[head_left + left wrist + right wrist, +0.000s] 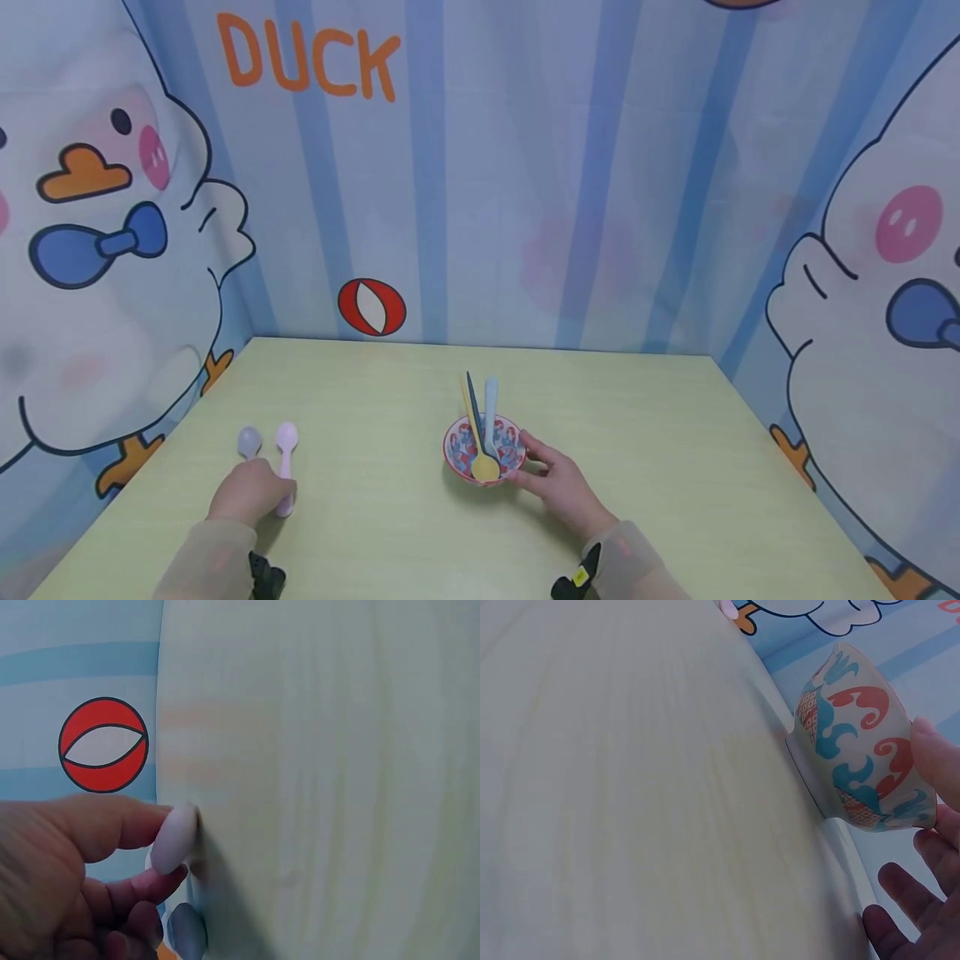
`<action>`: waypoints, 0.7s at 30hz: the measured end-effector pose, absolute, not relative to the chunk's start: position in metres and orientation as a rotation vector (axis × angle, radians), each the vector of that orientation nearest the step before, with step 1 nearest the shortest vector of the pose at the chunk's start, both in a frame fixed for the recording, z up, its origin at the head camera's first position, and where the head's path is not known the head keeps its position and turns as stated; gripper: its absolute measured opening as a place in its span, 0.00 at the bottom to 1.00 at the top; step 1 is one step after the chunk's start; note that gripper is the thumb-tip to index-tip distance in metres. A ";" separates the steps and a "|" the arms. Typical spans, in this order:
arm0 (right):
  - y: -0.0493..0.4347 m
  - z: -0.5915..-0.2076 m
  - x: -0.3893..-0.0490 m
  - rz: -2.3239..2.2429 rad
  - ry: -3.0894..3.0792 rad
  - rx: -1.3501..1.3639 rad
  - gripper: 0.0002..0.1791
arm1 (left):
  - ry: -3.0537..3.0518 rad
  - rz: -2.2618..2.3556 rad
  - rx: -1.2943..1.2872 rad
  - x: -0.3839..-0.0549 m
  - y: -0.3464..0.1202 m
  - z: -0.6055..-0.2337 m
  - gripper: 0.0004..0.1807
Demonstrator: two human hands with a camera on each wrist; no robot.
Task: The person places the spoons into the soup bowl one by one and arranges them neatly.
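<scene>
While the right hand (558, 487) grips one patterned bowl (509, 440) of utensils (486, 469) mid-tabletop (375, 533), the left hand (251, 492) pinches one pink spoon (286, 460) between its fingers, beside one lavender spoon (250, 442): step, presumably picking up; next move, probably a clean lift bowlward.

On the pale yellow-green worktop (615, 417) I see the left hand (251, 492) with its fingers at a slim pale pink spoon (287, 437); the hand partly hides a greyish-lilac spoon (250, 442) just left of it. Well to the right, I have the right hand (562, 487) holding the side of a round red-and-blue patterned bowl (456, 448). Inside lean a yellow spoon (486, 470), a light blue handle (491, 400) and a thin dark blue handle (473, 401).
</scene>
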State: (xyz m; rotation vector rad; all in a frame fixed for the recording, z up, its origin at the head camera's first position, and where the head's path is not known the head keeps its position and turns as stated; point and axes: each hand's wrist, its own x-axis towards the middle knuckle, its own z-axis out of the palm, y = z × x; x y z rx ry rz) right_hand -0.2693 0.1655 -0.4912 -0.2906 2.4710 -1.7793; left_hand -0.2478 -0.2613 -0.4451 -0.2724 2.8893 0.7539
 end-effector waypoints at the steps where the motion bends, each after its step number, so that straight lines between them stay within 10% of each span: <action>1: 0.165 -0.491 -0.269 -1.781 2.470 -0.290 0.38 | 2.884 0.750 -0.275 -0.248 -0.261 -0.445 0.13; 21: 0.165 -0.491 -0.268 -1.782 2.491 -0.291 0.38 | 2.867 0.682 -0.276 -0.249 -0.256 -0.447 0.11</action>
